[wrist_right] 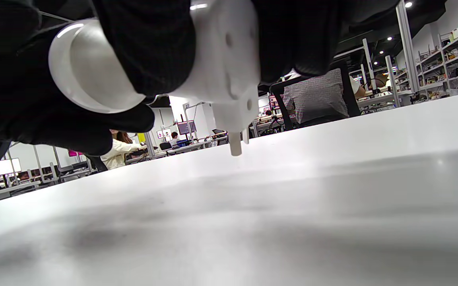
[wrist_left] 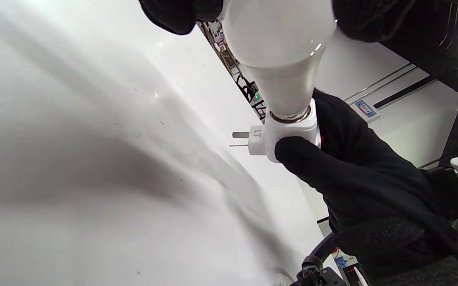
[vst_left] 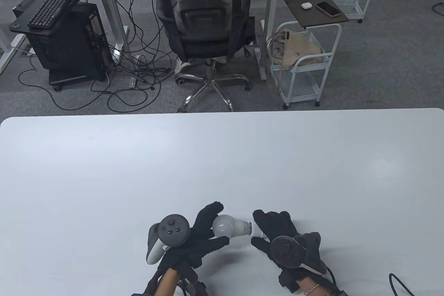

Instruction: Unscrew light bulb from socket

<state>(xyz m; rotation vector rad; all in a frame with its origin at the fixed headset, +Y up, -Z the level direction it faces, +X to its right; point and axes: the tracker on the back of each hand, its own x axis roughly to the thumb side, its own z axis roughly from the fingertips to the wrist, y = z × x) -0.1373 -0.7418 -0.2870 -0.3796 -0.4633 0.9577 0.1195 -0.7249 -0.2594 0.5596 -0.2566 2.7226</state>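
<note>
Gripping the light bulb (vst_left: pixel 223 225) globe, left hand (vst_left: pixel 194 237) clamped round it; right hand (vst_left: pixel 277 237) pinches the socket (vst_left: pixel 252 229), held above table (vst_left: pixel 222 157)

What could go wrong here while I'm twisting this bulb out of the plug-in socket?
1. The light bulb and socket adapter are held above the table by both hands; once the thread lets go, either could drop.
2. The left hand grips the smooth globe with gloved fingers, so it may slip instead of turning.
3. The right hand holds the small adapter close to its bare prongs, which could jab the glove.
</note>
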